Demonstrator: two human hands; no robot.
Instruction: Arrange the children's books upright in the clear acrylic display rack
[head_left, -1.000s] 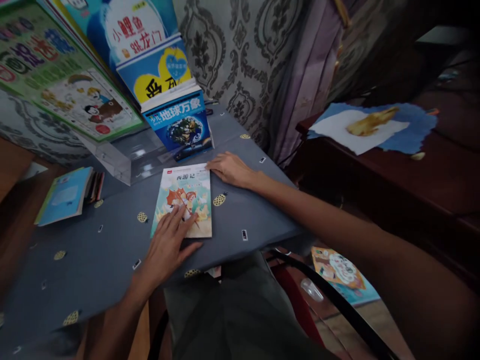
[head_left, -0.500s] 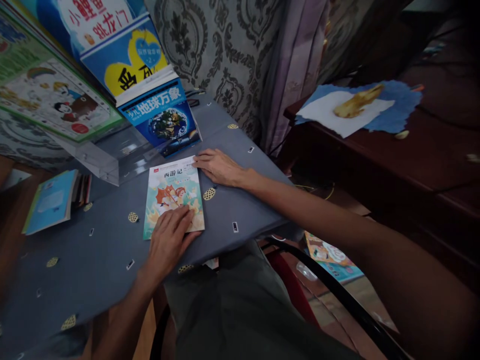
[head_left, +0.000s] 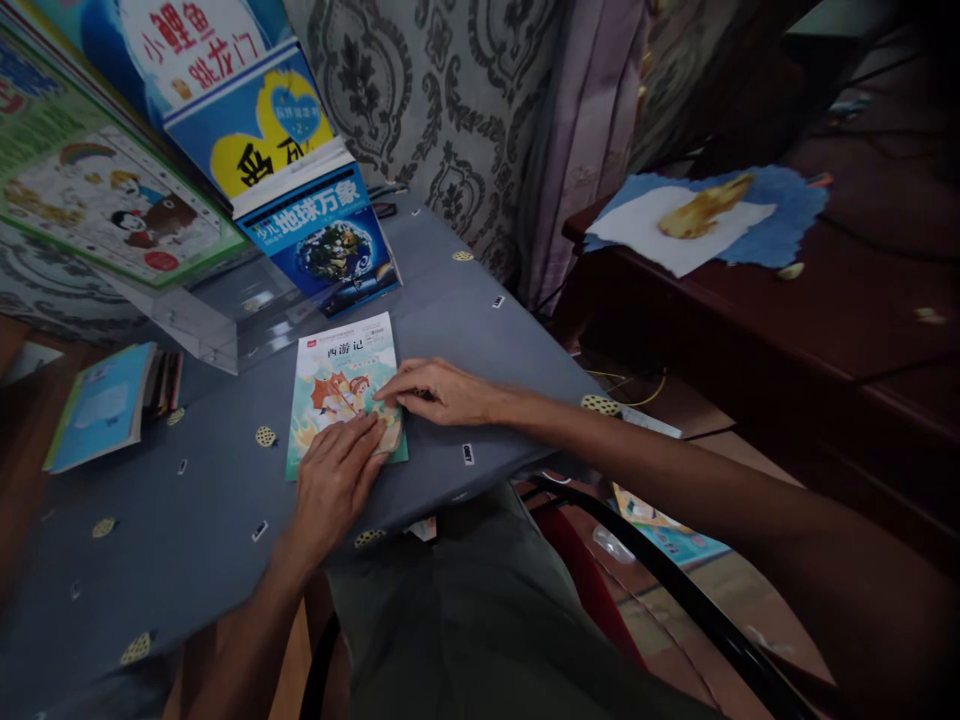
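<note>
A thin children's book point(head_left: 341, 370) with a pale green illustrated cover and the title 西游记 lies closed on the grey patterned tablecloth point(head_left: 217, 510). Across its lower part rests my left hand point(head_left: 341, 475), palm down with fingers stretched over the cover. My right hand point(head_left: 442, 392) reaches in from the right. Its fingers extend over the book's right edge, and the index fingertip touches the cover close to the left fingertips. The thumb sits lower, beside the edge.
Behind the book, a clear acrylic stand point(head_left: 225, 340) holds several upright books, including a blue earth book point(head_left: 322, 240). Another blue book point(head_left: 101, 405) lies at left. A dark red wooden surface point(head_left: 847, 330) on the right bears a blue cloth point(head_left: 795, 215). A black chair arm point(head_left: 675, 590) is below.
My right hand has moved from the book's upper right corner down along its right edge, to beside my left fingertips. My left hand stays on the lower cover.
</note>
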